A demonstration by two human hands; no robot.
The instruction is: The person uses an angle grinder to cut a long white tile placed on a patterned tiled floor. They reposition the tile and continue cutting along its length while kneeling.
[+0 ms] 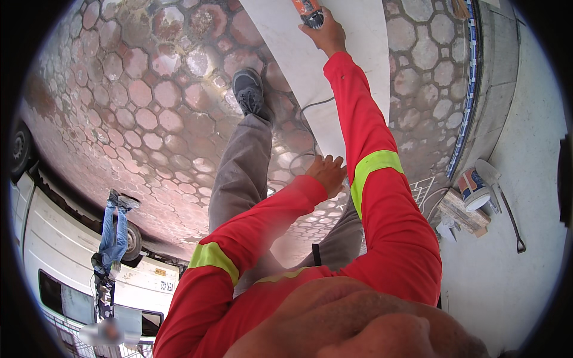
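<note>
The right hand (329, 34) is gripping an orange-and-black power tool (307, 11) over the white board (309, 77), probably for steady control, while the left hand (328, 173) is sitting half-curled by the board's near end, maybe bracing it, can't tell if it's pinching anything.

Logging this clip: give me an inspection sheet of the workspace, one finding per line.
Surface: reddish and grey octagonal paving, stained in places.
Job's things: white sheet lying on the paving; orange-and-black tool over it, partly out of frame.
Clutter: bucket, shovel and wood pieces grouped at the right.
Hands: right hand holds the tool; left hand, fingers bent, is by the sheet's near end, grip unclear.
Cables: dark cable crosses the sheet's left edge; ends not traceable.
Surroundings: white van at left, another person beside it.
</note>
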